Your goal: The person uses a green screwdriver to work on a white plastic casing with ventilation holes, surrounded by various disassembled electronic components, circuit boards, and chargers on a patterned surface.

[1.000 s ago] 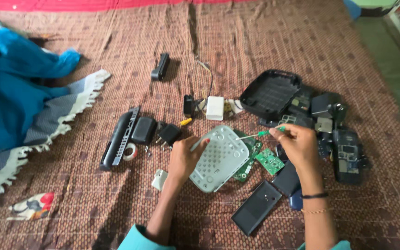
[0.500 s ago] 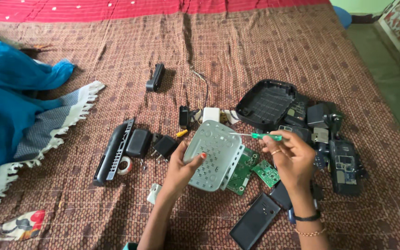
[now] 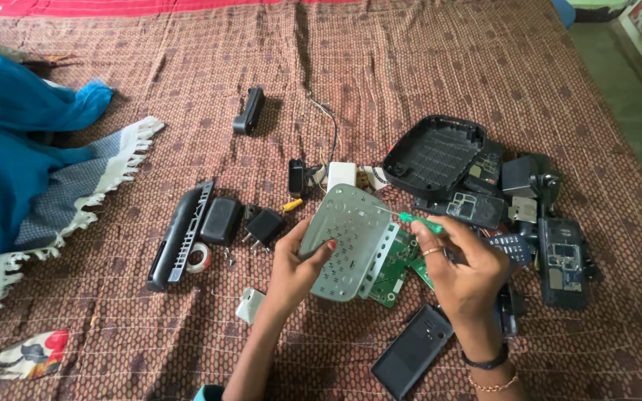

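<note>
My left hand (image 3: 296,266) grips the lower left edge of a grey perforated plastic cover (image 3: 351,239) and holds it tilted up off the bedspread. My right hand (image 3: 467,269) holds a green-handled screwdriver (image 3: 416,220) with its tip against the cover's right upper edge. A green circuit board (image 3: 395,269) lies just under the cover, partly hidden by it. A black phone (image 3: 412,350) lies flat below my right wrist.
A black vented shell (image 3: 434,154) and a pile of dismantled phones (image 3: 559,252) lie to the right. A long black casing (image 3: 180,233), black adapters (image 3: 264,225), a tape roll (image 3: 200,257) and a white charger (image 3: 341,174) sit left and above. Blue cloth (image 3: 16,163) covers the far left.
The grey cover has been lifted from lying flat to tilted up in my left hand. My right hand has brought the screwdriver tip to its edge.
</note>
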